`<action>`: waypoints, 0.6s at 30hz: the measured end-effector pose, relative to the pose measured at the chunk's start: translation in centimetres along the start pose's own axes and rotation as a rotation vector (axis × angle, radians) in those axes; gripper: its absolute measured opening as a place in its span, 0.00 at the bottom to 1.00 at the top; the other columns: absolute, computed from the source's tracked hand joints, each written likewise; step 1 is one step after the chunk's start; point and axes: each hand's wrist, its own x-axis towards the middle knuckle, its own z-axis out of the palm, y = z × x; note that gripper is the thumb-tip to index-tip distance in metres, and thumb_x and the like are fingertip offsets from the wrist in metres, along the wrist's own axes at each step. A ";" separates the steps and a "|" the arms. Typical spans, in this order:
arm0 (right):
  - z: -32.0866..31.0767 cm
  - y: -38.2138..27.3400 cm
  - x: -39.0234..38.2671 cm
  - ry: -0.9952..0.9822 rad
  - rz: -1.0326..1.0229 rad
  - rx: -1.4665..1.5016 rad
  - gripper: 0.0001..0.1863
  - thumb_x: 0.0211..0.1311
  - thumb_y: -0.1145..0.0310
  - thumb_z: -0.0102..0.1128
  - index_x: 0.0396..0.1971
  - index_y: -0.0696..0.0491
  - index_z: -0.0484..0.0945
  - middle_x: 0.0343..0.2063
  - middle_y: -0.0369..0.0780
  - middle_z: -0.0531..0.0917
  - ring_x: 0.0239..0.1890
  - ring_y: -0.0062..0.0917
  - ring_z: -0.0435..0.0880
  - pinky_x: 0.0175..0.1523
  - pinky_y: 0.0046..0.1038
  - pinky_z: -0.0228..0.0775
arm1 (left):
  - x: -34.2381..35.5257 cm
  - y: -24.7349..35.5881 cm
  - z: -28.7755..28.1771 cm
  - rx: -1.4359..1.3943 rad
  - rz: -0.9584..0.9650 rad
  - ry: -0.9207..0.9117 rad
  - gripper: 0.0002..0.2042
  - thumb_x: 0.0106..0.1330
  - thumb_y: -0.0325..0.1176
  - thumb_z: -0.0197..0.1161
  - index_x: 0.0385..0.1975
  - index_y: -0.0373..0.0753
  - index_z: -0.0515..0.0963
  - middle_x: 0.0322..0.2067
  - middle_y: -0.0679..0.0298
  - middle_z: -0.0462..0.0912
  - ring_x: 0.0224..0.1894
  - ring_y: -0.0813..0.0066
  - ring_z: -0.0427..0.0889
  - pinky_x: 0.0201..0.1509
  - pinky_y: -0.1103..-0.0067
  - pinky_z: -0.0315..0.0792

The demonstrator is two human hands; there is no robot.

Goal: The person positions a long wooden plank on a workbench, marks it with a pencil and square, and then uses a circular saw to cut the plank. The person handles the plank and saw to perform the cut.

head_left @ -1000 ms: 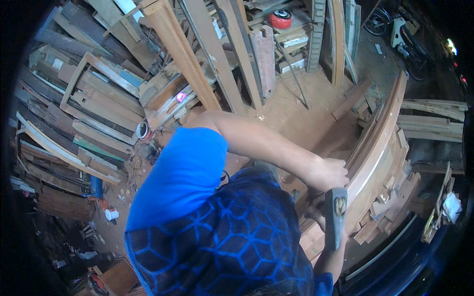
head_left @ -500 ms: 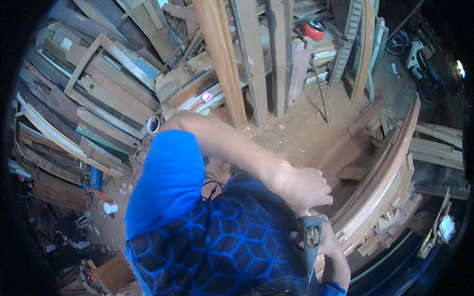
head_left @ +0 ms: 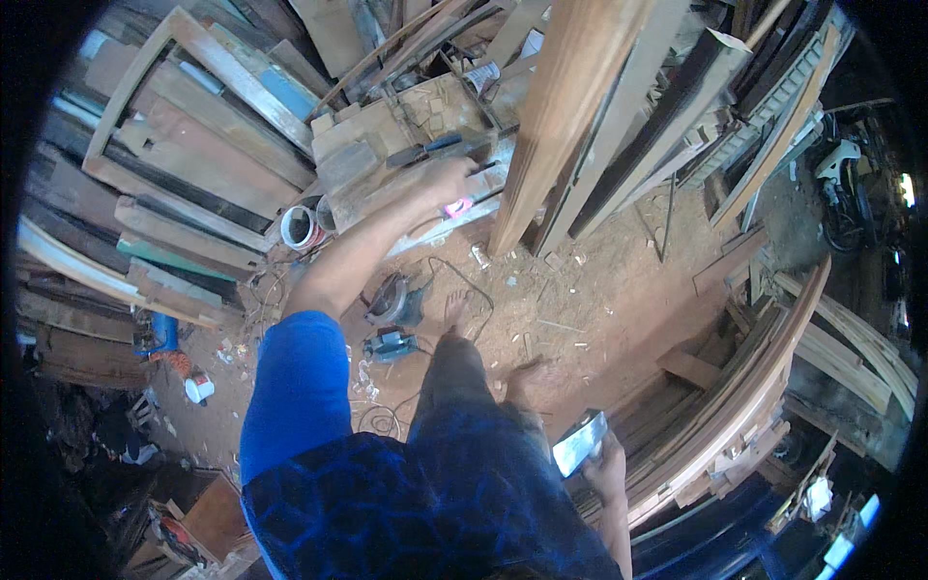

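My left hand (head_left: 449, 180) reaches onto a cluttered wooden ledge (head_left: 354, 193), beside dark-handled tools (head_left: 429, 147) and just above a small pink object (head_left: 456, 208); whether its blurred fingers hold anything is unclear. Low on the right, my right hand (head_left: 604, 469) grips a hand plane (head_left: 580, 442), its flat metal face shining. A long curved timber (head_left: 773, 382) lies to the right of that hand. Power tools (head_left: 391, 343) with cords lie on the floor near my bare foot.
Planks (head_left: 184, 145) are stacked at the left, and tall boards (head_left: 551, 116) lean at the back. A white bucket (head_left: 298, 227) stands by the ledge, a blue cylinder (head_left: 164, 333) farther left. A motorbike (head_left: 841, 193) is at the far right, with loose timber (head_left: 851, 362) nearby.
My left hand has left the right hand and plane and moved up-left to the ledge. The plane has turned, showing its shiny face. My view has shifted, revealing more floor.
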 end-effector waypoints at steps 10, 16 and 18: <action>6.6 4.9 -3.6 0.020 0.470 -0.130 0.17 0.49 0.75 0.67 0.42 0.56 0.80 0.35 0.48 0.86 0.41 0.46 0.85 0.46 0.38 0.75 | 17.6 -20.1 5.3 0.227 -0.235 -0.092 0.18 0.67 0.30 0.58 0.55 0.35 0.79 0.53 0.41 0.81 0.56 0.48 0.82 0.57 0.61 0.76; 8.8 7.1 -5.5 0.152 0.553 0.148 0.17 0.51 0.79 0.64 0.44 0.60 0.80 0.35 0.43 0.88 0.39 0.26 0.86 0.47 0.29 0.75 | 17.0 -19.6 3.8 0.389 -0.151 -0.006 0.18 0.70 0.30 0.57 0.56 0.27 0.73 0.53 0.35 0.78 0.55 0.43 0.81 0.56 0.60 0.75; 9.0 7.2 -6.8 0.210 0.533 0.236 0.18 0.52 0.82 0.63 0.46 0.61 0.79 0.38 0.40 0.88 0.42 0.23 0.84 0.49 0.27 0.74 | 14.4 -18.1 1.6 0.266 -0.143 0.226 0.18 0.71 0.32 0.58 0.55 0.27 0.70 0.50 0.36 0.79 0.52 0.43 0.81 0.54 0.60 0.75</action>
